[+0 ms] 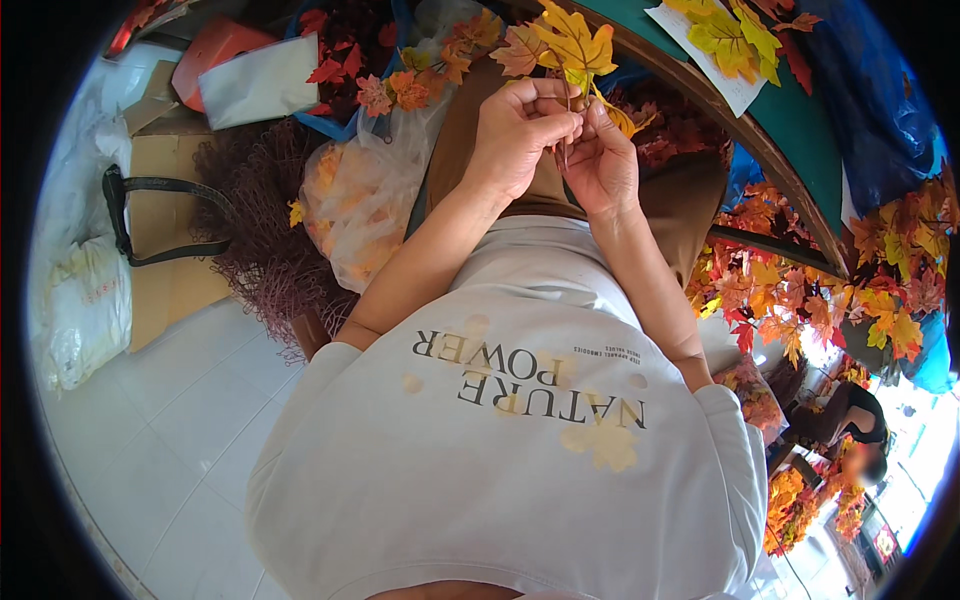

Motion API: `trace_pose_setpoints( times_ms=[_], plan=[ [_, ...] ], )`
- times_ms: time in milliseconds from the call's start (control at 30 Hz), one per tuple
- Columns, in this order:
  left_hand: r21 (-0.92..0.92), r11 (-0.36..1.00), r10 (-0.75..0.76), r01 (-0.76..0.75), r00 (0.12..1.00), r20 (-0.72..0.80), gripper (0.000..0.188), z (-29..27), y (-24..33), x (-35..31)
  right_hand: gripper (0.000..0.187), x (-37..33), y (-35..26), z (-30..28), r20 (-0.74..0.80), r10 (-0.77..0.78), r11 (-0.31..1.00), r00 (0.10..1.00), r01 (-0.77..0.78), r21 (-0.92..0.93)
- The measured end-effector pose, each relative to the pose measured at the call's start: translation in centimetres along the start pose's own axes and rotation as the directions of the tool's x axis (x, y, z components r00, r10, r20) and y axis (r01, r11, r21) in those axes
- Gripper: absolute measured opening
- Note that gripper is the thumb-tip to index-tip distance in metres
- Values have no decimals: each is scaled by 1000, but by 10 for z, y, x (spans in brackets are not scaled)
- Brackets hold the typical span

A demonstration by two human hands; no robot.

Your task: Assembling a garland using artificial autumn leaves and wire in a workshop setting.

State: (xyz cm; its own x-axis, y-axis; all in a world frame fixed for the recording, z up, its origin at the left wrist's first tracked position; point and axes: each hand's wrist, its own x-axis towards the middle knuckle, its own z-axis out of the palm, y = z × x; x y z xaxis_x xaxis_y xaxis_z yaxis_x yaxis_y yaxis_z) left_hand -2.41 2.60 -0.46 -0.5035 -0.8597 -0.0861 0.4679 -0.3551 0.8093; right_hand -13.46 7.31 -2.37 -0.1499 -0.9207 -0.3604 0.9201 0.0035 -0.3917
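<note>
Close together above my lap, both hands are closed at the stems of artificial maple leaves. My left hand (520, 135) pinches thin dark stems between thumb and fingers. The fingertips of my right hand (606, 165) press on the same stems just beside it. A yellow maple leaf (578, 48) stands up above the fingers, with an orange-pink maple leaf (520, 50) to its left. Stem ends poke out below my fingers. My fingers partly hide where the stems meet.
At right is a green table (795, 150) with a wooden edge, bearing a paper sheet (745, 92) and leaves. Bunches of orange leaves (770, 280) hang below. On the left are a leaf-filled plastic bag (350, 205), purplish twigs (265, 190) and cardboard (165, 285). Another person (840, 415) sits far right.
</note>
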Motion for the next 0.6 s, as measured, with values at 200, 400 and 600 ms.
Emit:
trace_pose_setpoints(
  times_ms=[200,400,600],
  plan=[
    [-19,1000,-14,14,1000,-21,26,-1,-1,-3,12,-3,4,0,-43,-10,1000,999,10,-7],
    [-29,999,-27,26,999,-44,25,-6,1,-5,11,-1,10,-2,-13,-36,999,999,36,-19],
    [3,1000,-16,16,1000,-24,27,-5,0,5,6,11,4,-7,81,-172,979,982,179,-101]
  ],
)
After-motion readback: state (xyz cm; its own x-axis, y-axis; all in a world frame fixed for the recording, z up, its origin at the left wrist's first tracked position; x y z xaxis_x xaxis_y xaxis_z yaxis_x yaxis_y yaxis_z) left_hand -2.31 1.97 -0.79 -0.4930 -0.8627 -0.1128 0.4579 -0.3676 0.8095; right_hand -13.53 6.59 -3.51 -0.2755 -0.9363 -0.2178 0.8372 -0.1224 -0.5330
